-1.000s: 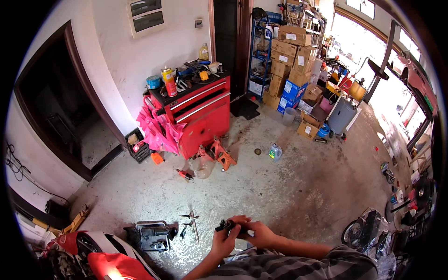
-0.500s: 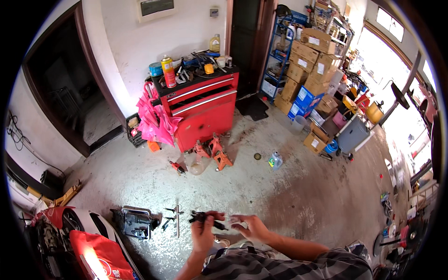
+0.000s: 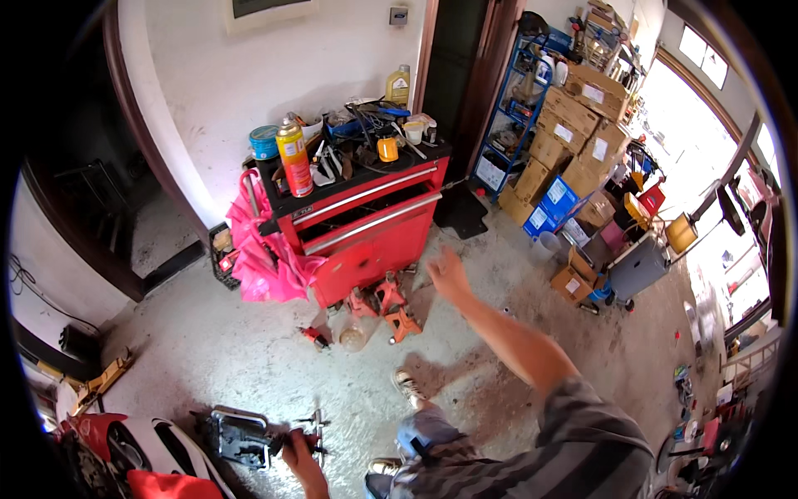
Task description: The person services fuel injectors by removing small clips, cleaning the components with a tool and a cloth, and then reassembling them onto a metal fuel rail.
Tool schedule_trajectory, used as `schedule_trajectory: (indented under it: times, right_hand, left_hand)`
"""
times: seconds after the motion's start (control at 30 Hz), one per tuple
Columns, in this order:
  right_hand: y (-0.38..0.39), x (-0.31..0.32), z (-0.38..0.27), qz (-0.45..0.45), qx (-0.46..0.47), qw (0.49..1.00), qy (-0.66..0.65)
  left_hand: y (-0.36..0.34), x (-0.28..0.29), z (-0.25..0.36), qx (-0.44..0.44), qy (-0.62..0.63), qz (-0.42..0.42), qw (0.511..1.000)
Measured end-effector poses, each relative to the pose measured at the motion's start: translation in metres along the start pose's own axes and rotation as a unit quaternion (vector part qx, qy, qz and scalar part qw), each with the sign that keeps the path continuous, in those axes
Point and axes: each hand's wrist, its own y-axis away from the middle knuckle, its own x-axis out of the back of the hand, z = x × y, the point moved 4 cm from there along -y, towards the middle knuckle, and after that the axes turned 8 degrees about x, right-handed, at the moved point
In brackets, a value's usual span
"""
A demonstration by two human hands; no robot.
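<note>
A person in a striped grey shirt stands on the concrete floor [image 3: 249, 358] of a cluttered garage workshop. The right hand [image 3: 447, 274] is raised with fingers spread and grasping nothing, stretched out toward the front of a red tool chest [image 3: 370, 224] that stands against the white wall. The left hand [image 3: 301, 453] is low, near the bottom edge of the view, clenched around a small dark tool [image 3: 291, 439] whose kind is too small to tell. Just beside that hand, on the floor, lies a black engine part [image 3: 237, 434], with a red and white motorcycle fairing [image 3: 125, 449] at the lower left. On the chest's top edge stand a yellow spray can [image 3: 293, 158], a blue tin [image 3: 264, 142] and a jumble of tools. A pink plastic bag [image 3: 262, 258] hangs on the chest's left side. Orange jack stands [image 3: 386, 299] sit on the floor at its foot. Cardboard boxes [image 3: 573, 141] are stacked along the right wall.
</note>
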Motion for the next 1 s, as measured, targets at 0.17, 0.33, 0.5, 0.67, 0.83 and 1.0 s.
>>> schedule_trajectory:
  times: [0.17,0.33,0.5,0.67,0.83,1.0]
  right_hand:
    - [-0.303,-0.034,0.041,0.129,-0.047,0.990,0.033]
    - [-0.404,-0.087,0.026,0.158,-0.203,0.952,0.164]
    - [-0.419,-0.120,0.034,0.141,-0.230,0.960,0.076]
    - [-0.387,-0.090,0.010,0.223,0.009,0.975,-0.018]
    - [-0.236,-0.012,-0.107,0.088,0.192,0.922,-0.325]
    - [-0.010,-0.137,-0.214,-0.308,0.209,0.850,-0.372]
  left_hand:
    - [-0.034,0.057,-0.075,0.061,-0.066,0.159,0.983]
    - [-0.009,0.043,-0.058,0.119,-0.042,0.249,0.960]
    - [0.004,0.061,-0.083,0.137,-0.075,0.313,0.937]
    - [0.028,0.050,-0.043,0.115,-0.003,0.377,0.919]
    - [0.056,0.117,-0.065,0.105,-0.093,0.371,0.918]
    - [0.096,0.217,-0.149,0.135,-0.127,0.359,0.915]
